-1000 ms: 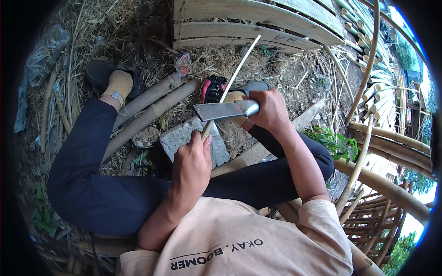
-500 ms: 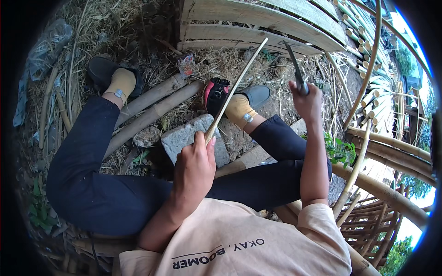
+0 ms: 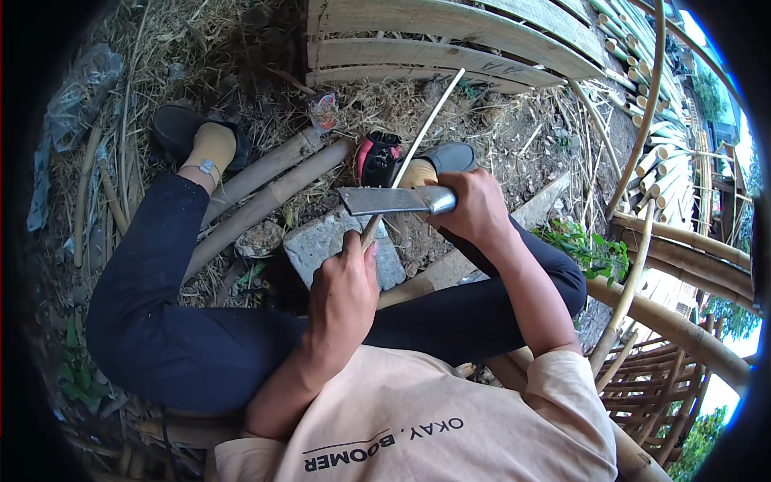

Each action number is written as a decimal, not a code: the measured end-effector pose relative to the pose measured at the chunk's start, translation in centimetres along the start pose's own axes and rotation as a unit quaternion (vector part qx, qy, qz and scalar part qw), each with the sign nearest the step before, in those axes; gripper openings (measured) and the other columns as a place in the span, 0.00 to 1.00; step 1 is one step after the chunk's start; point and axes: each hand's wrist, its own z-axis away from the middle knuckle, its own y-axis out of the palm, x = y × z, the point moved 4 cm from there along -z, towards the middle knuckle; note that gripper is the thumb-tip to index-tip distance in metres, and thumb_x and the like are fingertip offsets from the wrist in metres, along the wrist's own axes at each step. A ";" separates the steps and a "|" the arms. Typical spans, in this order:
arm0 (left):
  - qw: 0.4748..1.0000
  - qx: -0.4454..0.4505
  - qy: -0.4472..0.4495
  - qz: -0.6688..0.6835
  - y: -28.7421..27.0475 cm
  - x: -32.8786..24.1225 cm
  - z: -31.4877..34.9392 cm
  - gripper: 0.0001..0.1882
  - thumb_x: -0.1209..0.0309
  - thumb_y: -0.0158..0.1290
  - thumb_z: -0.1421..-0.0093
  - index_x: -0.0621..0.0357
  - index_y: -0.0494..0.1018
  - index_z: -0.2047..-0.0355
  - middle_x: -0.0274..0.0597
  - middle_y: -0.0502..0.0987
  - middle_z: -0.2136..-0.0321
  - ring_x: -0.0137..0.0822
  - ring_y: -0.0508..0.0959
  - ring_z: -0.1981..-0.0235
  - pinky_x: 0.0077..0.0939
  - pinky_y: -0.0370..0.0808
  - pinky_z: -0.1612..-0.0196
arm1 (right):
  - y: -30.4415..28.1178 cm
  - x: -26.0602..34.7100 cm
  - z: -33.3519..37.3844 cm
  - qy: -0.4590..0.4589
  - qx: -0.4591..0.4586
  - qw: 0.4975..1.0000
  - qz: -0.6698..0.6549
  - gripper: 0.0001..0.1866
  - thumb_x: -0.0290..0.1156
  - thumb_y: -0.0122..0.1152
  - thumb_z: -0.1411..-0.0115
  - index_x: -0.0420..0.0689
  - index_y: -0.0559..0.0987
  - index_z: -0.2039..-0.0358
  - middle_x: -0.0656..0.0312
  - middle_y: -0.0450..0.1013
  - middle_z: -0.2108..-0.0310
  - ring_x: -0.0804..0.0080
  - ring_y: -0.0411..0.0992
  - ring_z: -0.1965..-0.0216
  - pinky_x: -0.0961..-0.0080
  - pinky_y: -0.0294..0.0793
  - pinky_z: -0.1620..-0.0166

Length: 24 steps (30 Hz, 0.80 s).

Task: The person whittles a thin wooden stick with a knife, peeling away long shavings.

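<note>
While tight in the closed left hand [image 3: 345,289], pale strip [image 3: 430,124] outward beneath the knife [image 3: 385,202]

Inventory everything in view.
Strip: 1, pale, centre
Knife: 1, grey, across strip
Stone block: 1, grey, centre
Poles: 2, brown, left of block
Unclear object: 1, red-black, beyond block
Slatted panel: 1, pale, top
Plastic: 1, clear, upper left
Stacked bamboo: many, pale, upper right
Leaves: many, green, right side
Thick poles: several, tan, right
Lattice: 1, brown, lower right
Shoes: 2, dark, upper half
Shirt: 1, beige, bottom
Trousers: 1 pair, dark, middle
Left hand: 1, bare, gripping strip
Right hand: 1, bare, gripping knife
</note>
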 end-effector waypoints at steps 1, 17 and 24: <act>1.000 0.005 -0.004 0.000 0.0 0.0 0.0 0.11 0.69 0.47 0.29 0.67 0.68 0.62 0.62 0.76 0.80 0.61 0.80 0.76 0.50 0.73 0.76 | 0.0 -0.1 -0.1 -0.002 0.002 1.000 0.006 0.12 0.34 0.73 0.59 0.48 0.86 0.70 0.50 0.77 0.79 0.48 0.78 0.74 0.59 0.78 0.65; 1.000 -0.004 -0.012 -0.027 -1.0 -0.3 0.2 0.11 0.69 0.48 0.29 0.65 0.66 0.64 0.60 0.76 0.81 0.60 0.80 0.76 0.49 0.74 0.76 | -2.5 -5.0 -2.5 0.059 -0.113 0.990 0.054 0.08 0.33 0.68 0.50 0.45 0.86 0.70 0.47 0.78 0.77 0.49 0.79 0.73 0.60 0.80 0.65; 1.000 0.000 -0.012 -0.013 -1.0 -0.5 0.3 0.11 0.68 0.47 0.29 0.67 0.66 0.63 0.62 0.76 0.80 0.61 0.80 0.75 0.50 0.75 0.75 | -3.3 -4.2 -1.8 0.038 -0.104 0.992 0.057 0.07 0.28 0.64 0.54 0.43 0.83 0.72 0.44 0.75 0.78 0.44 0.77 0.73 0.58 0.77 0.67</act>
